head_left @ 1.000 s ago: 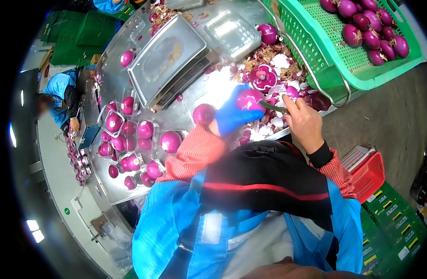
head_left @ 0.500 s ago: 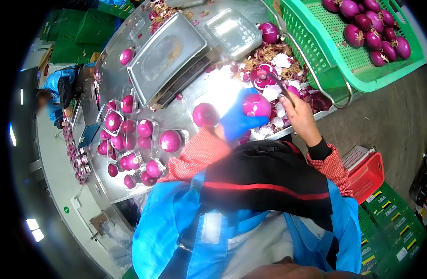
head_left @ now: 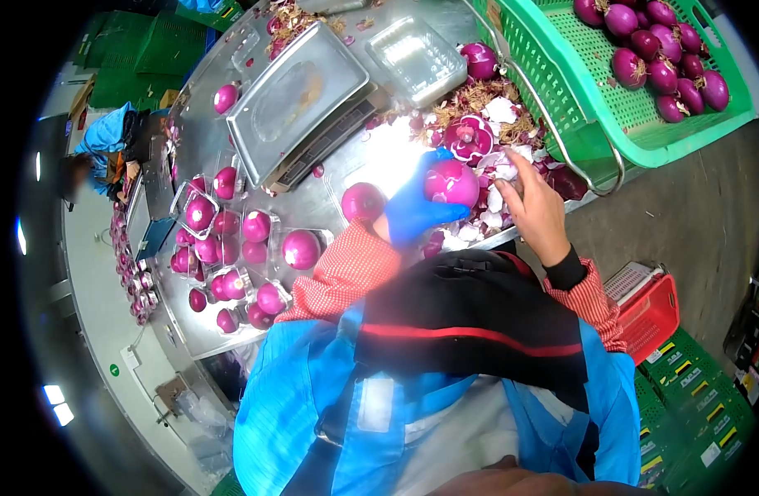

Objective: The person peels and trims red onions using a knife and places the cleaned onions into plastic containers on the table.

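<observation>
My left hand (head_left: 414,211), in a blue glove, is closed around a peeled red onion (head_left: 451,183) above the table. My right hand (head_left: 538,217) is bare, just right of that onion, with thumb and index finger apart. No knife shows in it now, and its palm side is partly hidden. Loose onion skins (head_left: 494,211) lie below and between the hands. A piece of cut onion (head_left: 469,137) sits just beyond the held one. Left of my gloved hand rests another whole red onion (head_left: 363,202).
A metal scale (head_left: 301,103) stands on the steel table (head_left: 202,136), beside an empty clear tray (head_left: 417,62). Packed onions (head_left: 222,248) sit at left. A green basket (head_left: 594,136) with onions overhangs the right side. Another person (head_left: 107,145) works at far left.
The knife seen in my right hand is no longer visible, and its fingers have spread. My left hand has shifted slightly left with the onion. The other person's posture has changed.
</observation>
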Tool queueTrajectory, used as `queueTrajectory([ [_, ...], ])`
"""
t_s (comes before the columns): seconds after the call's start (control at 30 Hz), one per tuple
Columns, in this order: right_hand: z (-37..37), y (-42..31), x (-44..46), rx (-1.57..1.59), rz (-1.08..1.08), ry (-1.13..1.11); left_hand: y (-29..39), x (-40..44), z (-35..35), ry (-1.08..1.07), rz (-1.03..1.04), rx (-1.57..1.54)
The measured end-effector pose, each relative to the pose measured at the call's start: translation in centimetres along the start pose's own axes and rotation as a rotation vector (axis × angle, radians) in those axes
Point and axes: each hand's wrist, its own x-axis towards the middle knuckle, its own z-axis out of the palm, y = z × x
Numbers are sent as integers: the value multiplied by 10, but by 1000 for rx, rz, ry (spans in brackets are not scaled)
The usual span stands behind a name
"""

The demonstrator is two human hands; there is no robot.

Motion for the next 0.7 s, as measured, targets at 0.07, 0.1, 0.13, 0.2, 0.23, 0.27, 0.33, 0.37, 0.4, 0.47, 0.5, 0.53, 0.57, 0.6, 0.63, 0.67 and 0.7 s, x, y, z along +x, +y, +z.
queueTrajectory([
  [0.07, -9, 0, -7, -163, -170, -43, 2, 4, 1, -6, -49, -59],
  [0.1, -14, 1, -10, -246, -254, -67, 8, 5, 1, -14, -53, -85],
  [0.13, -17, 1, -12, -263, -264, -75, 12, 5, 1, -19, -56, -111],
  [0.2, -20, 2, -15, -291, -284, -92, 12, 7, -2, -41, -53, -121],
  [0.23, -20, 3, -16, -299, -288, -83, 13, 7, -3, -52, -52, -125],
  [0.27, -20, 3, -16, -306, -292, -73, 13, 6, -3, -63, -59, -158],
  [0.33, -19, 5, -15, -322, -311, -32, 13, 5, -4, -87, -71, -222],
  [0.37, -17, 6, -14, -329, -326, -2, 13, 5, -5, -97, -61, -185],
  [0.4, -16, 7, -14, -337, -341, 26, 11, 4, -6, -105, -51, -149],
  [0.47, -14, 7, -13, -328, -310, 38, 12, 3, -6, -122, -51, -63],
  [0.5, -13, 8, -12, -324, -294, 44, 14, 3, -5, -132, -62, -13],
  [0.53, -12, 9, -12, -313, -269, 32, 15, 3, -5, -142, -73, 37],
  [0.57, -9, 10, -13, -302, -244, 21, 15, 0, -3, -117, -78, 112],
  [0.6, -7, 12, -13, -291, -219, 10, 15, -3, -1, -92, -82, 187],
  [0.63, -3, 17, -12, -244, -192, 5, 14, -4, 1, -68, -86, 262],
  [0.67, 2, 23, -10, -196, -165, -2, 10, -3, 3, -100, -36, 246],
  [0.7, 2, 22, -7, -147, -139, -9, 6, -2, 4, -131, 15, 230],
])
